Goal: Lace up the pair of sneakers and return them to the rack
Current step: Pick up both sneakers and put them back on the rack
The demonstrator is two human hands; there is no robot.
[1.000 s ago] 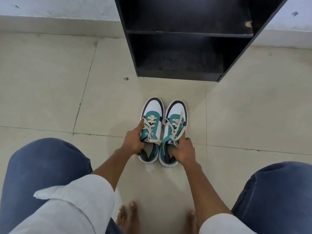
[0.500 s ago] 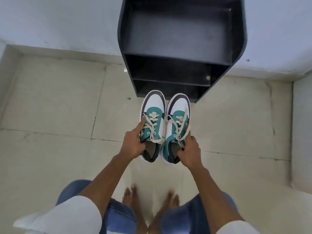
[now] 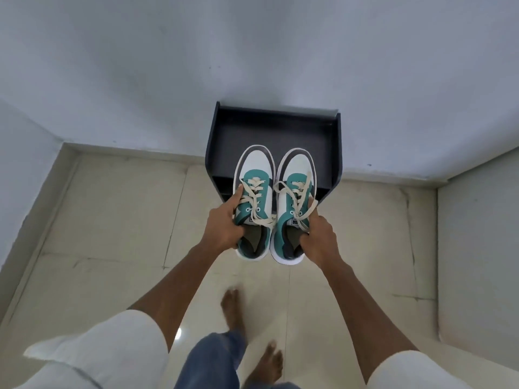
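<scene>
Left hand (image 3: 222, 231) grips left sneaker (image 3: 254, 203), right hand (image 3: 318, 240) right sneaker (image 3: 295, 206), above dark rack (image 3: 222, 136)

**Person's clothing and visible body, head view**

Both forearms bare from elbow to wrist. White sleeves (image 3: 112, 352), loose, ending around the elbows; the left one shows a folded, creased cuff edge, the right sleeve (image 3: 407, 372) is cut off by the near frame edge. Blue denim jeans (image 3: 213, 357), faded, visible on the near leg only. Feet bare (image 3: 231, 304), no socks or footwear; both blurred. Left hand (image 3: 222, 231) and right hand (image 3: 320, 240): no rings, watch or gloves visible.
</scene>
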